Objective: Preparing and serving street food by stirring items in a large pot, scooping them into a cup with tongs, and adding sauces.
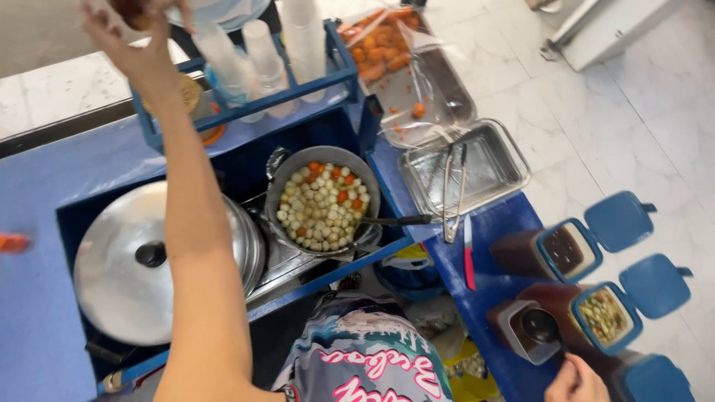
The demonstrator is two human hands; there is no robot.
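Overhead, the left hand (138,41) reaches far across the blue bench (45,298) to its far edge, its fingers curled around a small brownish item (132,10) that runs out of the top of the frame; what that item is I cannot tell. It sits just beside the stacks of clear plastic cups (261,52) standing in the blue rack (246,100). The right hand (575,381), low at the near corner, has its fingers closed on the handle of a dark ladle (539,326) that dips into the brown sauce container (521,331); next to it stand a relish container (605,316) and another dark sauce container (562,251), all with blue lids flipped open.

Between the hands, a pan of pale and orange balls (322,205) rests in the bench well, beside a large metal lid (138,264). Tongs (453,195) lie across an empty steel tray (477,167).

Judging by this, the step in hand looks like saucing a serving held at the far side. A next move would call for a level lift of the ladle, so nothing drips on the bench.
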